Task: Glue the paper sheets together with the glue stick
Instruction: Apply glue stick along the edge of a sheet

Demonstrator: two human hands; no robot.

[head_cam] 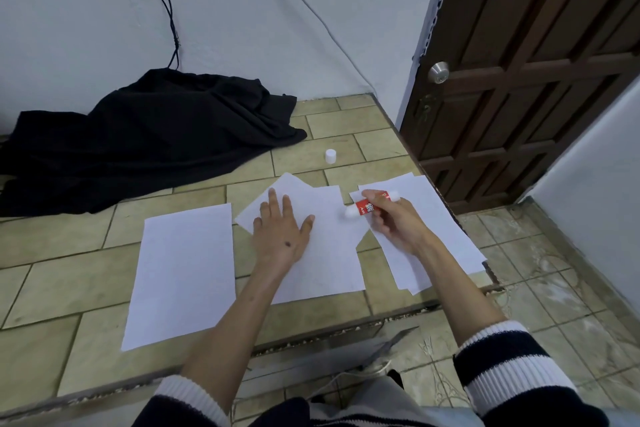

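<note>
White paper sheets lie on a tiled counter (62, 274). My left hand (280, 229) presses flat, fingers spread, on the middle sheets (325, 253), which overlap at an angle. My right hand (394, 222) grips a red-and-white glue stick (369, 206), its uncapped white tip pointing left at the right edge of the middle sheet. A single sheet (183, 270) lies apart on the left. A small stack of sheets (436, 236) sits under my right hand near the counter's right edge. The white cap (330, 156) stands farther back.
A crumpled black cloth (145, 135) covers the back left of the counter, with black cables (166, 3) running up the wall. The counter ends at right beside a brown door (519, 80); the floor lies below.
</note>
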